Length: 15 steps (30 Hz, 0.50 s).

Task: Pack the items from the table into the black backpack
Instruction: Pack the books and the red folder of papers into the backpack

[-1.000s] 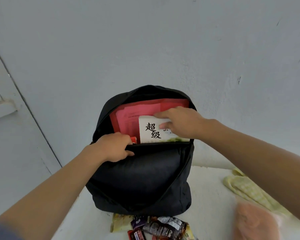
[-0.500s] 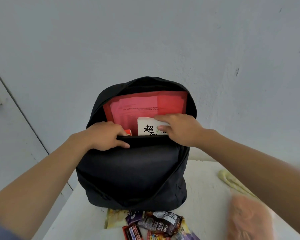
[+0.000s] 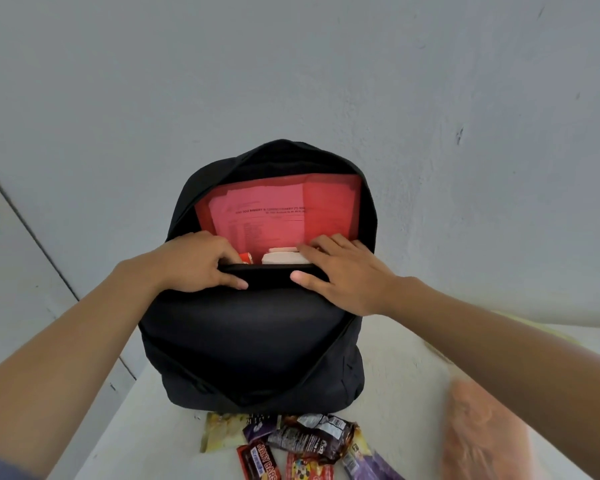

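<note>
On a white table (image 3: 399,362), the black backpack (image 3: 250,341) stands upright. The left hand (image 3: 194,261) grips its rim to spread the mouth. The right hand (image 3: 343,275), fingers flat, presses a book (image 3: 281,259) in.

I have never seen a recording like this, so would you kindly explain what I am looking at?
No machine here: a person's bare hands, filmed by one wide-angle camera worn on the head, looking down. The black backpack stands open on the white table. The left hand grips the front rim of its opening; the right hand presses a white book down inside, in front of a red folder. Snack packets lie on the table before the backpack, with a blurred pink thing to the right.
</note>
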Tool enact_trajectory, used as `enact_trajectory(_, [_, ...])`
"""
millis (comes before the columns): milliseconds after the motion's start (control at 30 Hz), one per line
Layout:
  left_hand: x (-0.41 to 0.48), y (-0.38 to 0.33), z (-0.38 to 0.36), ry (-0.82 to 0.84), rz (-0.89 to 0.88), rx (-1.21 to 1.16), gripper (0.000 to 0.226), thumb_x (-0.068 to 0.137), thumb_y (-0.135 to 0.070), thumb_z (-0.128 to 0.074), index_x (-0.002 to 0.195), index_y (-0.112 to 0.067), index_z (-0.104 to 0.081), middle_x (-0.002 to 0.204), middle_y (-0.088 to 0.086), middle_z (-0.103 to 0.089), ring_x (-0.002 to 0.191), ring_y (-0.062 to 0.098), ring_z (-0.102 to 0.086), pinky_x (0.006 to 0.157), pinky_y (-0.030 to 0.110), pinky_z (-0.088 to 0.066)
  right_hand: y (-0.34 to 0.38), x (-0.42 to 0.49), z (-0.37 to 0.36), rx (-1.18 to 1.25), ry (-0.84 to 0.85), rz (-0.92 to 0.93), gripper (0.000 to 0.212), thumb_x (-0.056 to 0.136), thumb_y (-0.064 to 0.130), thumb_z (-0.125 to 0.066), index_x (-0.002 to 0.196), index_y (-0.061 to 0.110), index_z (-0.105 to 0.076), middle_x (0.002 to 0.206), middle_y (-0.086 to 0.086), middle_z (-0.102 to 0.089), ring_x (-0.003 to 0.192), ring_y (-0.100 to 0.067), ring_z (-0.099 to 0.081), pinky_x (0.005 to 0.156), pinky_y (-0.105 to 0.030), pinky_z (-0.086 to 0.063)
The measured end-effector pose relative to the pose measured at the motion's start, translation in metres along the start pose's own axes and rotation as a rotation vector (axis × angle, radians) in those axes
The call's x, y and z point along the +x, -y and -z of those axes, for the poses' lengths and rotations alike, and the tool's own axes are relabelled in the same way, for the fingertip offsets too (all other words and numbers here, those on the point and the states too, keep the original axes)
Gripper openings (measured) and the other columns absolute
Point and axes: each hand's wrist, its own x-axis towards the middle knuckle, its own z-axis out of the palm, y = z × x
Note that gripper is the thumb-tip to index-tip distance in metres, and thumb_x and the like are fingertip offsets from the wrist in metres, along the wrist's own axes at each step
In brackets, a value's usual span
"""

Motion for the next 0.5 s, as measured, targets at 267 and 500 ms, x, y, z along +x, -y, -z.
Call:
enact_trajectory(267, [-0.011,0.007,-0.025,-0.433,-0.108,0.013,0.034,0.079,-0.062,-0.073,0.088,-0.029,-0.076,0.118,-0.013,-0.057,0.107,0.009,-0.056,0.094,0.030,-0.047,0.023,0.004,0.006,-0.167,-0.282,-0.069,0.045,0.094,0.053,-0.058,0.100,0.011,-0.073,0.105,-0.006,-0.056,0.086,-0.024,-0.055,0.065,-0.033,-0.039])
enact_trajectory(500, [0.013,-0.008,-0.027,-0.285,-0.245,-0.083,0.067,0.093,-0.066,-0.052,0.150,-0.031,-0.048,0.148,-0.013,-0.053,0.135,0.005,-0.047,0.115,0.028,-0.036,0.020,0.009,0.000,-0.151,-0.313,-0.100,0.040,0.099,0.047,-0.051,0.100,0.015,-0.075,0.099,-0.007,-0.059,0.075,-0.027,-0.058,0.061,-0.032,-0.037])
